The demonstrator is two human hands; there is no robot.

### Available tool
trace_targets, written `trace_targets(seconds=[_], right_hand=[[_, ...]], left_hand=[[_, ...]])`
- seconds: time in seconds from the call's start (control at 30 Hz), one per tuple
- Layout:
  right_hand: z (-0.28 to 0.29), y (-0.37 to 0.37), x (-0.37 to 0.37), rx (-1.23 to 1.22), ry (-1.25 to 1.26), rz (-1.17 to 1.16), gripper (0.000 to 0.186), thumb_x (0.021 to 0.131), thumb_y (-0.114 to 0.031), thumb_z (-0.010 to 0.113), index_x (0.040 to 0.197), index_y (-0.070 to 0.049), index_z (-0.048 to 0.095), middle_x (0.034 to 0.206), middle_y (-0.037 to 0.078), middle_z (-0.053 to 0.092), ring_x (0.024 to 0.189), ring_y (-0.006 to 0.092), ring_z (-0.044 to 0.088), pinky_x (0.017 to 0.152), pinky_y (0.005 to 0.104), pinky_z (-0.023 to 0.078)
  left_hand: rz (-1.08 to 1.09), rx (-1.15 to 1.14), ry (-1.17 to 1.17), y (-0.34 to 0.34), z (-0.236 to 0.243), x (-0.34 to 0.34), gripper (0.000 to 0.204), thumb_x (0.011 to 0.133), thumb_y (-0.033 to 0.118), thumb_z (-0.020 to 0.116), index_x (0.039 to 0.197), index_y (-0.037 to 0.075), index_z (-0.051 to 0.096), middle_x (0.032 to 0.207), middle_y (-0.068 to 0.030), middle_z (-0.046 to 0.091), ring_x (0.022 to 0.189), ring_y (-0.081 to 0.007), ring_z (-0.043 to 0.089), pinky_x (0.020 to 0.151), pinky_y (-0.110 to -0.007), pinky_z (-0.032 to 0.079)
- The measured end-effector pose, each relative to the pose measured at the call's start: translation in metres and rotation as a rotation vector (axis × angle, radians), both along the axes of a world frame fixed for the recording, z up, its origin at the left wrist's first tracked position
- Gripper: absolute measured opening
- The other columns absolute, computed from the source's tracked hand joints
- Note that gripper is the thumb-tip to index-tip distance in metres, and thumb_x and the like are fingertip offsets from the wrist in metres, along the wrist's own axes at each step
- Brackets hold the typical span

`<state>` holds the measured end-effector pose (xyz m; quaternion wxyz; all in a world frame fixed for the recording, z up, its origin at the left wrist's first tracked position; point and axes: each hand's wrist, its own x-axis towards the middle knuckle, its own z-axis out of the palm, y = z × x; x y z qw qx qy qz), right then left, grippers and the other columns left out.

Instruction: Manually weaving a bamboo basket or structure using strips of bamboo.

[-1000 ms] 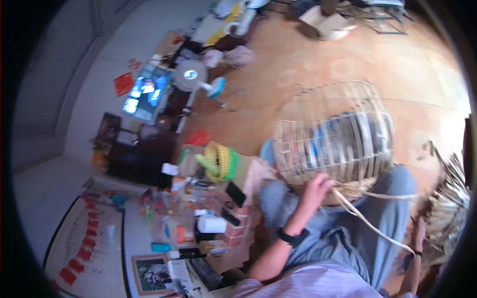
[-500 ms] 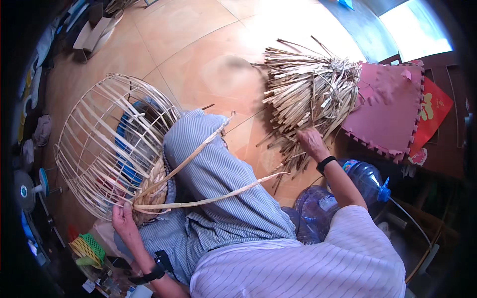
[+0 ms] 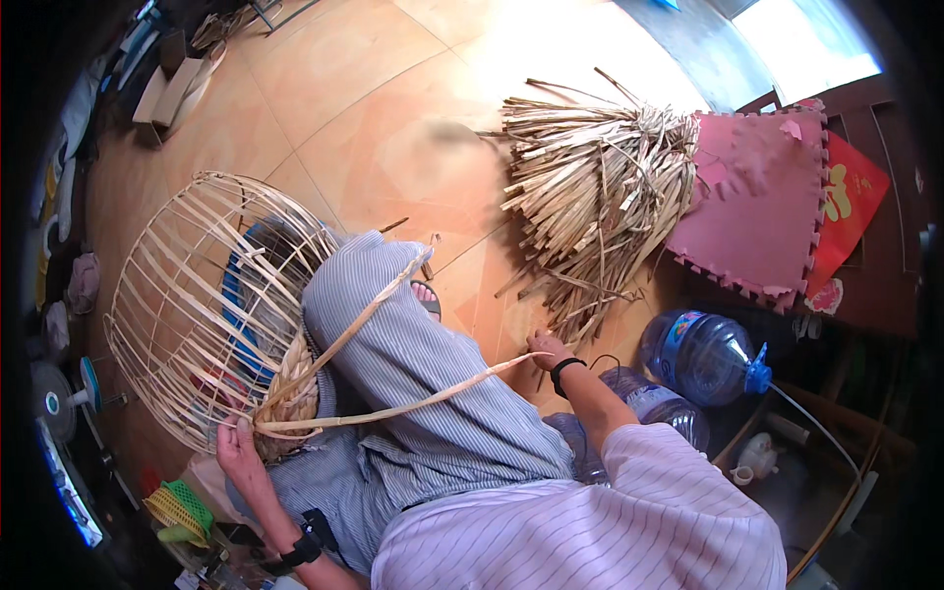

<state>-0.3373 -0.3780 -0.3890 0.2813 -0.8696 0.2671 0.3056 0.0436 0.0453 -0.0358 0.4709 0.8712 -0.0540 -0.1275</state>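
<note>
A wicker basket (image 3: 182, 280) of open pale ribs leans on its side against my left knee, with a thick braided edge (image 3: 295, 379) near my lap. My left hand (image 3: 239, 444) pinches that edge at the corner where two long pale dried strips come out. One strip (image 3: 359, 320) runs up over my knee; the other strip (image 3: 423, 401) stretches right across my thigh. Close to its far tip is my right hand (image 3: 551, 351), fingers curled, just below a tied bundle of dried stalks (image 3: 600, 182). What those fingers hold is too small to make out.
Large clear plastic bottles (image 3: 696, 359) lie by my right arm. A pink foam mat (image 3: 752, 206) sits under the bundle's far end, beside a red paper sheet (image 3: 857, 206). At left stand a small fan (image 3: 59, 398), green and yellow netting (image 3: 182, 511), and an open cardboard box (image 3: 167, 98).
My right hand has drawn back from the bundle, down and left toward the strip's tip. My left hand stays at the basket edge. The whole view has shifted slightly.
</note>
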Motion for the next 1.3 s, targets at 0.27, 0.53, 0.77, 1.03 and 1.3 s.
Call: trace_targets(seconds=[0.27,0.53,0.77,1.03,1.3], right_hand=[[0.051,-0.033,0.045,-0.029,-0.487,-0.127,0.020,0.081,0.007,0.057,0.099,0.000,0.063,0.106,0.023,0.056,0.107,0.0421,0.058,0.088,0.0465,0.049],[0.195,-0.086,0.153,-0.071,-1.015,-0.300,0.019,0.092,-0.003,0.062,0.110,-0.010,0.061,0.102,0.010,0.054,0.092,0.0268,0.057,0.079,0.0389,0.048],[0.322,-0.083,0.190,0.418,-1.166,-0.119,0.040,0.101,0.000,0.060,0.141,0.000,0.059,0.136,0.013,0.065,0.123,0.0268,0.062,0.106,0.0385,0.049],[0.420,0.058,0.234,0.349,-0.969,0.200,0.022,0.085,0.013,0.063,0.103,0.001,0.066,0.096,0.016,0.064,0.085,0.0318,0.066,0.070,0.0367,0.050],[0.440,0.143,0.244,0.236,-0.899,0.384,0.012,0.079,0.005,0.072,0.087,0.002,0.065,0.084,0.018,0.060,0.078,0.0407,0.063,0.066,0.0482,0.049]], left_hand=[[0.012,-0.109,-0.005,-0.004,-0.005,-0.001,0.026,0.108,0.017,0.059,0.121,-0.005,0.062,0.113,-0.0063,0.068,0.101,-0.0109,0.061,0.092,-0.026,0.049],[0.026,0.396,-0.260,-0.040,0.024,-0.019,0.023,0.098,0.013,0.065,0.117,0.000,0.067,0.097,-0.0099,0.068,0.088,-0.0190,0.063,0.084,-0.035,0.052],[0.117,0.301,-0.389,-0.047,0.061,-0.039,0.028,0.093,0.012,0.073,0.117,0.003,0.063,0.102,-0.0154,0.072,0.096,-0.0308,0.072,0.082,-0.041,0.057],[-0.215,-0.199,-0.108,-0.085,0.093,-0.086,0.044,0.094,0.014,0.076,0.133,0.006,0.057,0.097,-0.0088,0.072,0.083,-0.0192,0.071,0.075,-0.035,0.057],[-0.235,-0.248,-0.257,-0.077,0.073,-0.099,0.022,0.100,0.012,0.067,0.118,0.002,0.061,0.095,-0.0157,0.071,0.089,-0.0336,0.073,0.075,-0.040,0.056]])
